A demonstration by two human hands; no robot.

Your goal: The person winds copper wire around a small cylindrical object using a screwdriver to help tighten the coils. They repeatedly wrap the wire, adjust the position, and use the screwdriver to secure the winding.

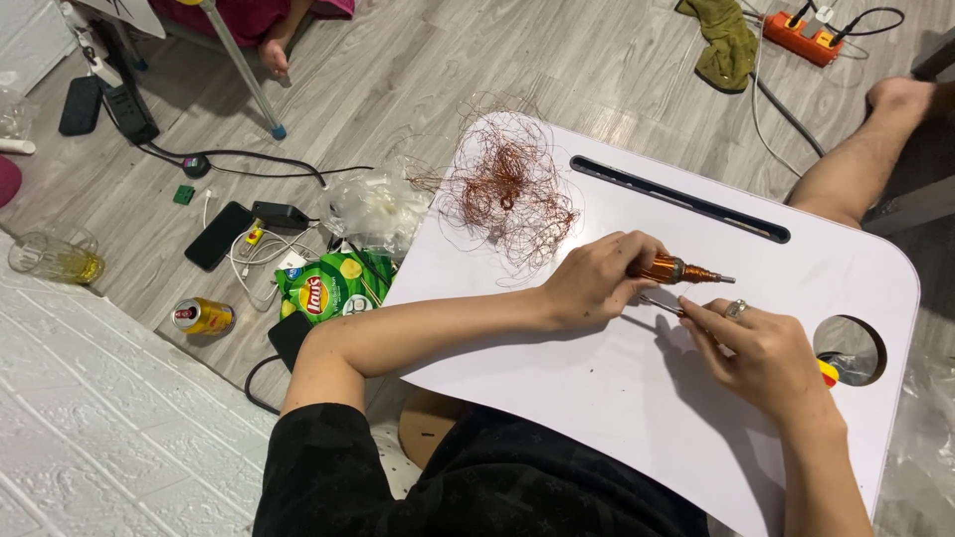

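Note:
My left hand (595,280) grips a small motor rotor (672,269) wound with copper wire, its metal shaft pointing right. My right hand (756,348), with a ring on one finger, holds a thin metal tool (659,301) whose tip lies just below the rotor. Both hands work over a white lap table (557,368). A loose tangle of copper wire (507,191) lies on the table's far left corner, a fine strand running from it toward my left hand.
The table has a long slot (680,198) and a round cup hole (849,350) with a red-yellow object showing in it. On the floor are a green snack bag (326,287), a yellow can (203,316), a phone (219,236), cables and an orange power strip (802,36). Another person's foot (275,56) shows top left.

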